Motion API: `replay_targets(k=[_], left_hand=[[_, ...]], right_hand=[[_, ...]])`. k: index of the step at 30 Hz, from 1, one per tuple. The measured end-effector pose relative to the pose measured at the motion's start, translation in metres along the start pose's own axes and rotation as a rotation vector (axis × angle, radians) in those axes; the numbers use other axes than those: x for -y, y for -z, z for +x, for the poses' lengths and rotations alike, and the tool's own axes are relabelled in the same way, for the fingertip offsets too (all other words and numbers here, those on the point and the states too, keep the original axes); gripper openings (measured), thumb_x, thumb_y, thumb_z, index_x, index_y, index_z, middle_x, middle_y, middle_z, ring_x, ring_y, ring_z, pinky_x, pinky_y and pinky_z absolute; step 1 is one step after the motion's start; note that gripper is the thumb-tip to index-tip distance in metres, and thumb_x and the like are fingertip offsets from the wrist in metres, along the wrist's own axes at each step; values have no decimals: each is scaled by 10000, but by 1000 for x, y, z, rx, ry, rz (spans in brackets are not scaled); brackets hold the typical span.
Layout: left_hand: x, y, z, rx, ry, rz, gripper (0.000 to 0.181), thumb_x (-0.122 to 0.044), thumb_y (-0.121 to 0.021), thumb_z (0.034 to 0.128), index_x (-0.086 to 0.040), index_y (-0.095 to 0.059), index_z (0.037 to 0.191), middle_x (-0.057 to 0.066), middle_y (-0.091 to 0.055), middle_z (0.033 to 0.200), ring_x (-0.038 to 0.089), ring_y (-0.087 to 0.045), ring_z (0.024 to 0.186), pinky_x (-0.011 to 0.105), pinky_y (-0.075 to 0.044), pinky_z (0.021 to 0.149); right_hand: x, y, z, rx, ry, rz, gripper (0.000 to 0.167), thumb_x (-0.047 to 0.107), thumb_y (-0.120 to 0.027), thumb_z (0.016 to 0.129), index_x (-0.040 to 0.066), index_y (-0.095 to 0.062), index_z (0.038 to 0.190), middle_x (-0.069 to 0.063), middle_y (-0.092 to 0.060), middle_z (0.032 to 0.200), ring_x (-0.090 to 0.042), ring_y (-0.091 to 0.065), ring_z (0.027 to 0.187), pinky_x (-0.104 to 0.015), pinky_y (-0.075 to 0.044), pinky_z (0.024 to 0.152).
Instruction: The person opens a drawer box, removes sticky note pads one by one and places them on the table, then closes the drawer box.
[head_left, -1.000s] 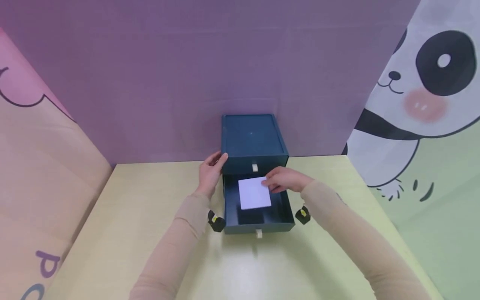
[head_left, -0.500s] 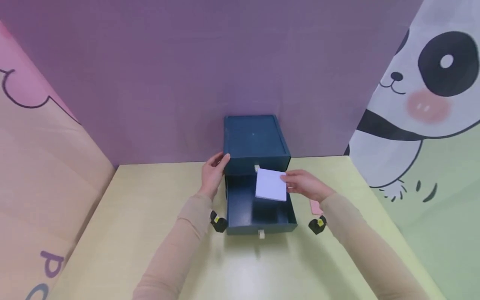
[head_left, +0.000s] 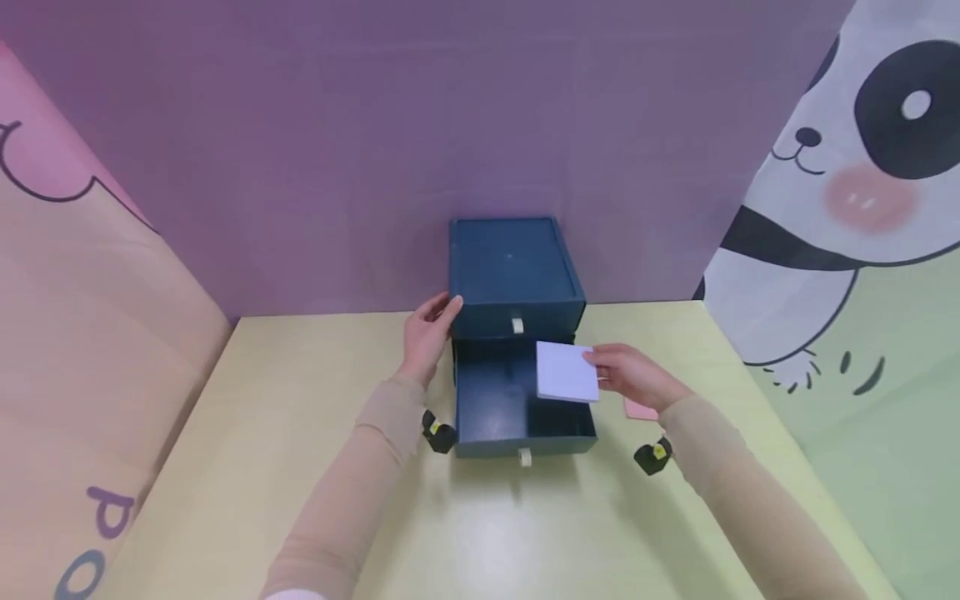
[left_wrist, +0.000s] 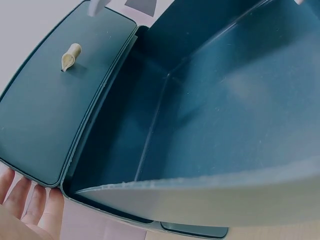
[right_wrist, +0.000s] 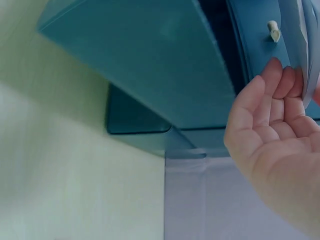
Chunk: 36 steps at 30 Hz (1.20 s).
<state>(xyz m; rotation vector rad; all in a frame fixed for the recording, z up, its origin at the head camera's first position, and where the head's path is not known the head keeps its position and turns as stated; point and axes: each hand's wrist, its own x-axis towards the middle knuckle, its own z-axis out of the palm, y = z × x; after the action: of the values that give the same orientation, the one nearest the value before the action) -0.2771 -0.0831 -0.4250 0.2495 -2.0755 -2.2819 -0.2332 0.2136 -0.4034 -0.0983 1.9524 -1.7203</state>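
Over the pulled-out drawer [head_left: 487,448], the right hand [head_left: 630,372] pinches paper [head_left: 564,372] (white).

Letters "od" [head_left: 111,496] on left wall [head_left: 150,350]

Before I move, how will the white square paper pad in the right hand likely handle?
The white pad is probably fairly stiff: it looks flat though the right hand pinches only one edge. It looks thin, so likely light. Layered edges in the right wrist view suggest it may fan apart.

cab [head_left: 513,258] on tbl [head_left: 300,375] | backdrop [head_left: 390,150] behind | pad [head_left: 565,372] over drwr [head_left: 487,448] R side
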Motion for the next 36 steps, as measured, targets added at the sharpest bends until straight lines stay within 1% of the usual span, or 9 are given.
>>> replay_targets(k=[6, 10, 14, 16, 18, 23, 29, 32, 36], left_hand=[[-1, -2, 0, 4, 4, -7, 518, -370, -659, 882, -116, -557, 1322, 67, -557, 1344, 201, -526, 1223, 398, -438, 1031], [-2, 0, 1, -11, -10, -23, 516, -361, -662, 881, -110, -559, 1320, 75, -560, 1340, 211, -526, 1221, 410, -436, 1031], [-1, 1, 1, -13, -1, -23, 515, -369, -666, 877, -120, -564, 1316, 65, -562, 1338, 206, -527, 1222, 400, -436, 1034], [-1, 0, 0, -11, 7, -19, 516, -373, -668, 874, -124, -567, 1315, 59, -563, 1336, 201, -529, 1218, 393, -440, 1030], [0, 0, 0, -8, 13, -24, 515, -369, -672, 872, -123, -569, 1312, 59, -567, 1333, 198, -533, 1214, 388, -445, 1025], [1, -2, -1, -9, 6, -30, 515, -367, -672, 872, -120, -569, 1312, 62, -567, 1334, 198, -532, 1214, 390, -443, 1026], [-5, 2, 0, -11, 3, -2, 529, -385, -669, 871, -127, -560, 1320, 56, -564, 1335, 192, -532, 1210, 378, -448, 1020], [-5, 2, 1, -17, 1, 0, 528, -382, -669, 871, -125, -560, 1319, 62, -563, 1334, 196, -533, 1210, 376, -446, 1023], [0, -1, -2, -9, -4, -5, 517, -369, -662, 880, -117, -558, 1319, 69, -557, 1341, 208, -524, 1226, 388, -438, 1032]], right_hand=[[-7, 8, -8, 23, -27, 10, 177, 120, -427, 1002, 26, -562, 1067, 78, -667, 894, -65, -610, 817, -209, -520, 793], [-11, 12, -9, 57, -19, 10, 186, 97, -410, 1003, -21, -525, 1089, 67, -657, 902, -63, -606, 829, -214, -516, 801], [-17, 18, -12, 56, -67, -28, 382, 146, -401, 1016, -143, -383, 1264, 71, -639, 938, -66, -607, 865, -217, -515, 814], [-20, 22, -16, 50, -107, -53, 484, 180, -393, 1023, -169, -281, 1339, 72, -627, 957, -73, -605, 884, -221, -517, 817], [-21, 27, -20, 40, -144, -52, 538, 206, -401, 1023, -166, -231, 1371, 67, -623, 969, -89, -607, 897, -233, -525, 824], [-19, 40, -28, 14, -147, -61, 508, 201, -411, 1018, -165, -261, 1337, 69, -622, 954, -82, -603, 888, -252, -525, 835], [-22, 57, -33, -14, -133, -207, 550, 179, -390, 1021, -227, -204, 1342, 60, -599, 967, -41, -590, 890, -227, -507, 843], [-31, 67, -35, -11, -129, -239, 565, 200, -397, 1022, -236, -217, 1334, 58, -603, 978, -42, -595, 904, -223, -506, 849], [-49, 84, -44, 2, -127, -228, 524, 203, -398, 1024, -245, -291, 1275, 92, -620, 942, -35, -604, 893, -226, -517, 837]])
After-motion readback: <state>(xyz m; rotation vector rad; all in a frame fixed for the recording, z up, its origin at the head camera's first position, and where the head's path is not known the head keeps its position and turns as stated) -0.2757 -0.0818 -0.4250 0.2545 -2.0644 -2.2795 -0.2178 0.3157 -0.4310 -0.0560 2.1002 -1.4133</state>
